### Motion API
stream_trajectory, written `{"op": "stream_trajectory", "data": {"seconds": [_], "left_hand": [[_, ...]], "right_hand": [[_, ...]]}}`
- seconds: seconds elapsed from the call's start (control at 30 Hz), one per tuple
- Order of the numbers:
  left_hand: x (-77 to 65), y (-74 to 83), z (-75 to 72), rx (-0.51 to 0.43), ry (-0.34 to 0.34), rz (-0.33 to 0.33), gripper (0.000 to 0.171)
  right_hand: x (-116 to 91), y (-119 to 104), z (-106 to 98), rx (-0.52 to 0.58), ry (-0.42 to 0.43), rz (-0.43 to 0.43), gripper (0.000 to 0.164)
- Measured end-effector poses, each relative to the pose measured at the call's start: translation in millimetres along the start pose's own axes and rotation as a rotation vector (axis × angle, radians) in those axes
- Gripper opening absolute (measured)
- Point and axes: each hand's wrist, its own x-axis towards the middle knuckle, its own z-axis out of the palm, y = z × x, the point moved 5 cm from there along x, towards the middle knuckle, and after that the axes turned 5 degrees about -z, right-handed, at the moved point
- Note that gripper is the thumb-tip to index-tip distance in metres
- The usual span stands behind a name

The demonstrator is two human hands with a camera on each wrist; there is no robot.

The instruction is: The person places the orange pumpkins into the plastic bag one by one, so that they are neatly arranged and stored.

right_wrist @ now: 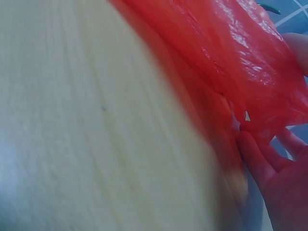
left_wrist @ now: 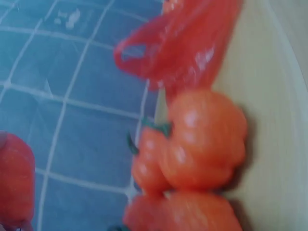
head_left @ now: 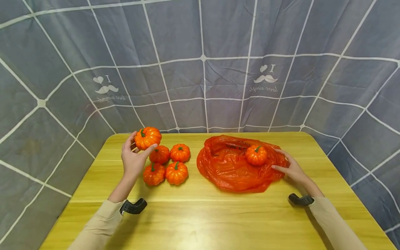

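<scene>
My left hand (head_left: 133,159) holds a small orange pumpkin (head_left: 148,138) with a green stem, raised at the table's left side. In the left wrist view only part of this held pumpkin (left_wrist: 15,180) shows at the left edge. Several similar pumpkins (head_left: 176,173) stand close together on the table just right of that hand. A red plastic bag (head_left: 231,180) lies spread with its mouth open, and one pumpkin (head_left: 256,155) sits on or in it. At the bag's right end my right hand (head_left: 293,169) grips the thin plastic between thumb and fingers (right_wrist: 257,161).
The wooden table (head_left: 193,222) has rounded far corners. A grey curtain (head_left: 225,80) with white grid lines hangs behind it and along both sides. A black band (head_left: 133,207) is on the left wrist, another (head_left: 301,200) on the right.
</scene>
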Motion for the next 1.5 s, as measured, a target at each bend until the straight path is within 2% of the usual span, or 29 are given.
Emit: {"op": "stream_trajectory", "data": {"seconds": [0.3,0.5,0.67,0.87,1.07,1.33,1.5], "left_hand": [[-22.1,37.0,42.8,-0.083,-0.173,0.088,0.077],[-41.1,48.9,76.0,-0.128,-0.288,0.102,0.075],[-55.1,51.8,104.8,-0.158,-0.354,0.102,0.075],[-75.8,54.4,138.0,-0.185,-0.447,0.134,0.075],[-97.1,49.7,170.9,-0.134,-0.552,0.107,0.077],[-100.0,39.4,211.3,-0.09,-0.637,0.065,0.077],[-102.1,32.2,231.0,-0.073,-0.66,0.047,0.077]], "right_hand": [[-1.1,2.6,-3.0,-0.048,0.01,0.007,0.068],[-0.7,1.7,-3.3,-0.035,0.007,0.015,0.068],[1.8,1.0,-3.1,-0.021,0.005,0.018,0.068],[1.9,1.4,-2.9,-0.025,0.001,0.008,0.068],[-0.4,2.0,-2.6,-0.015,0.004,0.021,0.068],[2.0,1.2,-1.8,-0.013,0.023,0.032,0.068],[-0.5,0.3,-1.2,-0.01,0.023,0.014,0.067]]}}
